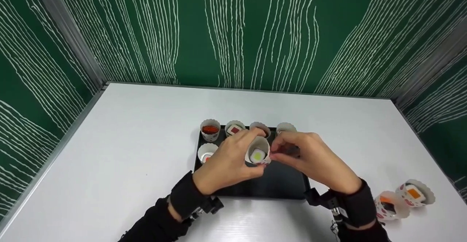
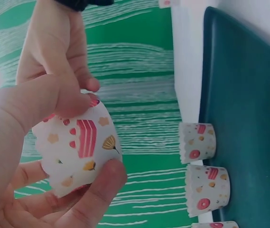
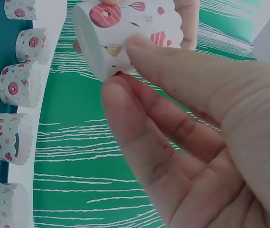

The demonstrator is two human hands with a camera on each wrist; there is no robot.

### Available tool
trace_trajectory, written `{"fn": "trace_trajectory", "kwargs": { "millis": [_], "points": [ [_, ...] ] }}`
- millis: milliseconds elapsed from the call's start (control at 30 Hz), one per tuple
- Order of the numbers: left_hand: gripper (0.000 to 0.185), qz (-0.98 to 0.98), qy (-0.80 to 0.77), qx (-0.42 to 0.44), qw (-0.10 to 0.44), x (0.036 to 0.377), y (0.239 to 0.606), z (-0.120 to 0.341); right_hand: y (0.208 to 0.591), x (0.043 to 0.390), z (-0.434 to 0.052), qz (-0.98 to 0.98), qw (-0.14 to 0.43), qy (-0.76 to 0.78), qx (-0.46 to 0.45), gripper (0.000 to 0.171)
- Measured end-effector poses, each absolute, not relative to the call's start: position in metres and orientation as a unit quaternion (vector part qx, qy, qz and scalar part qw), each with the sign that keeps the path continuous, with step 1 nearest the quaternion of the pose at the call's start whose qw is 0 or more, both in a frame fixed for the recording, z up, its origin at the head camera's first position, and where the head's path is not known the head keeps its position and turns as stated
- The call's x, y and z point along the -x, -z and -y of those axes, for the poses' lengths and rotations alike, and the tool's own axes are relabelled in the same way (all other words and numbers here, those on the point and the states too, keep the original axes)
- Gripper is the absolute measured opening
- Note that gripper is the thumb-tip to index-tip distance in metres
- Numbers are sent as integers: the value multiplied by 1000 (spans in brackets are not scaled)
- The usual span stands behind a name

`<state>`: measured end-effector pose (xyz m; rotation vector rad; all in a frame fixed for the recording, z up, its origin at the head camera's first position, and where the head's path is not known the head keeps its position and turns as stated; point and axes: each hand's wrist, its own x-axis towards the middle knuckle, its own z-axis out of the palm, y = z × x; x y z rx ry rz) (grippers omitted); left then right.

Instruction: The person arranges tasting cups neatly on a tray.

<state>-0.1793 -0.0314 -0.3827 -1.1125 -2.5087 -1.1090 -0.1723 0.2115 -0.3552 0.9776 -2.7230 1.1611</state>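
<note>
Head view: your left fingers [image 1: 251, 135] pinch a paper cup [image 1: 259, 143] over the tray [image 1: 279, 183]; your right fingers [image 1: 288, 159] touch its right side, can't tell if pinching. Squeeze lightly, tilt little, so the white block [image 1: 257, 156] with green patch should stay in. Thin printed wall, scalloped rim; smooth dark tray, rounded corners.

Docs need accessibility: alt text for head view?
A person's left hand grips a paper baking cup holding a green-centred sushi roll, the right hand at its edge. More cups stand on a black tray; two rest on the white table.
</note>
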Motion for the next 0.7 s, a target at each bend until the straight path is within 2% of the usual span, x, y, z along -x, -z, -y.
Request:
{"fn": "trace_trajectory", "kwargs": {
  "millis": [167,367,700],
  "points": [
    [53,848,358,379,93,177,386,32,357,170,-208,876,6,-360,-322,12],
    [47,853,340,389,76,177,386,37,355,167,-210,873,-30,-353,-335,10],
    [53,883,283,371,57,202,375,63,339,161,-227,899,-36,-333,-281,16]
  ]
}}
